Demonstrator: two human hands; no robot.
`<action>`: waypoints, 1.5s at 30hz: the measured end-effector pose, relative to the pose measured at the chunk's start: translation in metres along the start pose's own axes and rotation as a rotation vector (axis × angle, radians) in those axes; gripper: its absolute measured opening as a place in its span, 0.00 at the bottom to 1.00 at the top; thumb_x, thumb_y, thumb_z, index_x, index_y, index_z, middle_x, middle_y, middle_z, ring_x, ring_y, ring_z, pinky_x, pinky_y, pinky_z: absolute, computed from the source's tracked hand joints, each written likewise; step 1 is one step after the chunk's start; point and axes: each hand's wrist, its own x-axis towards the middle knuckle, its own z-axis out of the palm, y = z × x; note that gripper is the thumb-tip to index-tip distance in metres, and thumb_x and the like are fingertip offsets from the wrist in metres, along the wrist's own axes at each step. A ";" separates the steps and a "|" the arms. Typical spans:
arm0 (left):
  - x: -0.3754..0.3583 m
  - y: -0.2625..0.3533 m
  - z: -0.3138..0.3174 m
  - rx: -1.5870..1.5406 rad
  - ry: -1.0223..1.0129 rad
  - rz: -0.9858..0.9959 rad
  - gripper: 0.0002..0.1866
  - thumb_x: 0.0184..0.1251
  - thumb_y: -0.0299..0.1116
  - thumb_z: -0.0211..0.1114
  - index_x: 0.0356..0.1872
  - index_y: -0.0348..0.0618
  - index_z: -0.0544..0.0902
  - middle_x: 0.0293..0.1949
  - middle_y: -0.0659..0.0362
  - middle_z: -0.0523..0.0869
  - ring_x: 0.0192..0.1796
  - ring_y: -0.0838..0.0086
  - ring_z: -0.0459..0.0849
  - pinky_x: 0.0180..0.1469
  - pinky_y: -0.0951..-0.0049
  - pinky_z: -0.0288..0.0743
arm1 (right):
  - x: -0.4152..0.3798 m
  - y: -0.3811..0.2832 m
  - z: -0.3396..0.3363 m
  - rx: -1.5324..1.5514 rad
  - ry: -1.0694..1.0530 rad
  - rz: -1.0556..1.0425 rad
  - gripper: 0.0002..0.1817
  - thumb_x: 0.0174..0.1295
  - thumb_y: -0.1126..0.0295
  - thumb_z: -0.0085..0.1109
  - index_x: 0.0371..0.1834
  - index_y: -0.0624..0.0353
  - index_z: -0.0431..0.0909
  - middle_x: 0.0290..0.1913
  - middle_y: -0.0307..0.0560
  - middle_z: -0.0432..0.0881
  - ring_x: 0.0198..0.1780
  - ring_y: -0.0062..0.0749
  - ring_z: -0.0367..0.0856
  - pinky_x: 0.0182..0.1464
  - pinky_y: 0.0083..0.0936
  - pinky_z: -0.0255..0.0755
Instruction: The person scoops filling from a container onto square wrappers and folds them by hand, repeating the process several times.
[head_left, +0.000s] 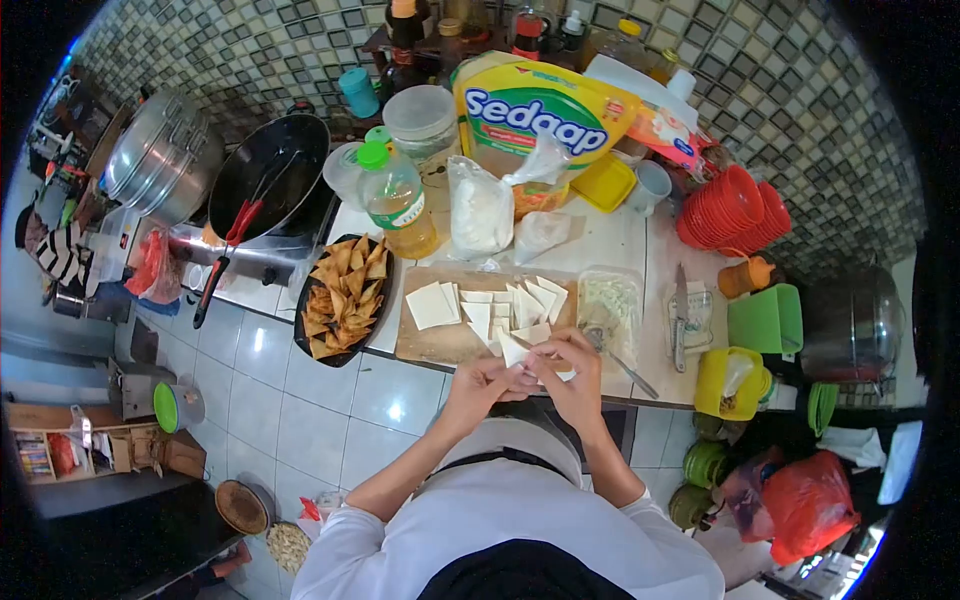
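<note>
The left hand (482, 385) and right hand (572, 368) met over the board's (440, 345) near edge, fingers of both pinched on one white wrapper (516, 350) held between them. The fold itself was hidden by the fingers. Behind, a yellow bag (540, 115) read "Sedaap".

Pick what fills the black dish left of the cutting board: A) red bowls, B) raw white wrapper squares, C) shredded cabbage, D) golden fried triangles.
D: the black dish is piled with golden-brown fried triangles, while the white wrapper squares lie on the cutting board beside it.
</note>
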 end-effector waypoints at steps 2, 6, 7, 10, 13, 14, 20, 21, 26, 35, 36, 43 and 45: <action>-0.003 0.001 -0.005 -0.046 0.027 -0.004 0.13 0.67 0.32 0.54 0.45 0.31 0.77 0.35 0.53 0.84 0.38 0.71 0.84 0.41 0.76 0.80 | 0.005 0.002 0.005 -0.015 -0.049 -0.007 0.05 0.47 0.74 0.63 0.28 0.62 0.80 0.27 0.43 0.75 0.31 0.27 0.71 0.35 0.21 0.63; -0.001 0.005 -0.009 -0.084 0.026 0.006 0.12 0.67 0.29 0.54 0.44 0.29 0.77 0.36 0.49 0.84 0.39 0.66 0.84 0.42 0.72 0.81 | 0.015 0.005 0.012 -0.028 -0.026 -0.040 0.05 0.47 0.74 0.63 0.27 0.61 0.80 0.27 0.44 0.73 0.31 0.30 0.73 0.35 0.23 0.66; 0.000 0.006 -0.010 -0.084 0.028 0.004 0.12 0.67 0.29 0.54 0.44 0.29 0.77 0.36 0.49 0.84 0.39 0.66 0.84 0.42 0.72 0.81 | 0.017 0.004 0.013 -0.009 -0.027 -0.011 0.05 0.48 0.74 0.63 0.27 0.61 0.79 0.27 0.44 0.73 0.32 0.30 0.73 0.36 0.24 0.66; 0.000 0.013 -0.014 -0.131 -0.013 -0.046 0.15 0.65 0.31 0.57 0.48 0.30 0.75 0.38 0.53 0.83 0.37 0.70 0.84 0.39 0.76 0.81 | 0.022 0.005 0.014 -0.038 0.031 -0.030 0.05 0.48 0.73 0.62 0.27 0.61 0.79 0.27 0.44 0.73 0.32 0.30 0.73 0.36 0.23 0.66; -0.008 0.030 -0.033 0.333 0.293 0.254 0.20 0.59 0.34 0.64 0.51 0.34 0.75 0.38 0.55 0.82 0.32 0.72 0.82 0.34 0.75 0.78 | 0.027 0.026 0.012 -0.156 0.084 -0.035 0.04 0.48 0.73 0.62 0.28 0.58 0.79 0.28 0.44 0.73 0.35 0.33 0.73 0.38 0.26 0.64; -0.009 0.040 -0.043 0.630 0.433 0.337 0.22 0.56 0.35 0.66 0.51 0.36 0.75 0.38 0.54 0.81 0.33 0.70 0.81 0.35 0.73 0.76 | 0.027 0.031 0.012 -0.258 0.110 -0.066 0.04 0.48 0.72 0.62 0.29 0.56 0.80 0.29 0.43 0.73 0.37 0.34 0.72 0.40 0.29 0.63; 0.022 0.037 -0.102 1.236 0.594 0.514 0.21 0.51 0.40 0.68 0.44 0.39 0.78 0.41 0.50 0.76 0.45 0.57 0.73 0.45 0.62 0.69 | 0.012 0.027 -0.020 -0.740 0.255 0.008 0.13 0.50 0.62 0.62 0.40 0.48 0.78 0.42 0.42 0.72 0.47 0.37 0.69 0.45 0.38 0.59; 0.022 0.038 -0.103 1.244 0.605 0.557 0.18 0.50 0.37 0.68 0.41 0.38 0.79 0.41 0.51 0.76 0.43 0.59 0.74 0.45 0.63 0.69 | 0.004 0.020 -0.035 -0.800 0.292 0.070 0.16 0.51 0.61 0.62 0.44 0.47 0.77 0.44 0.43 0.71 0.48 0.38 0.69 0.46 0.39 0.59; 0.020 0.039 -0.103 1.214 0.692 0.777 0.11 0.47 0.29 0.69 0.32 0.37 0.79 0.35 0.53 0.79 0.40 0.59 0.76 0.41 0.64 0.70 | -0.055 0.053 -0.106 -1.105 0.359 0.223 0.23 0.54 0.60 0.60 0.53 0.51 0.71 0.39 0.45 0.74 0.42 0.37 0.72 0.43 0.35 0.65; 0.011 0.040 -0.068 0.755 0.238 0.987 0.05 0.46 0.19 0.65 0.27 0.38 0.82 0.25 0.57 0.83 0.28 0.67 0.79 0.33 0.73 0.72 | -0.041 0.065 -0.063 -0.219 0.578 0.350 0.10 0.58 0.72 0.54 0.41 0.64 0.74 0.24 0.43 0.74 0.23 0.21 0.65 0.26 0.20 0.60; 0.012 0.037 -0.059 0.724 0.064 1.028 0.06 0.45 0.20 0.66 0.27 0.39 0.82 0.25 0.58 0.82 0.28 0.66 0.79 0.33 0.72 0.72 | -0.035 0.067 -0.057 -0.115 0.584 0.326 0.08 0.59 0.74 0.53 0.39 0.65 0.75 0.25 0.45 0.76 0.23 0.24 0.69 0.27 0.21 0.63; 0.018 -0.007 0.013 0.830 -0.584 0.959 0.08 0.50 0.28 0.65 0.29 0.36 0.76 0.43 0.53 0.78 0.45 0.60 0.77 0.45 0.66 0.74 | -0.018 0.038 -0.064 -0.510 0.423 -0.018 0.06 0.59 0.76 0.50 0.36 0.64 0.76 0.33 0.53 0.80 0.34 0.45 0.80 0.36 0.29 0.72; 0.025 -0.026 0.020 0.857 -0.597 0.935 0.09 0.51 0.31 0.65 0.29 0.35 0.76 0.46 0.52 0.76 0.48 0.58 0.76 0.47 0.64 0.73 | -0.016 0.051 -0.071 -0.606 0.383 -0.146 0.07 0.54 0.78 0.53 0.36 0.63 0.76 0.32 0.51 0.80 0.33 0.46 0.78 0.35 0.32 0.72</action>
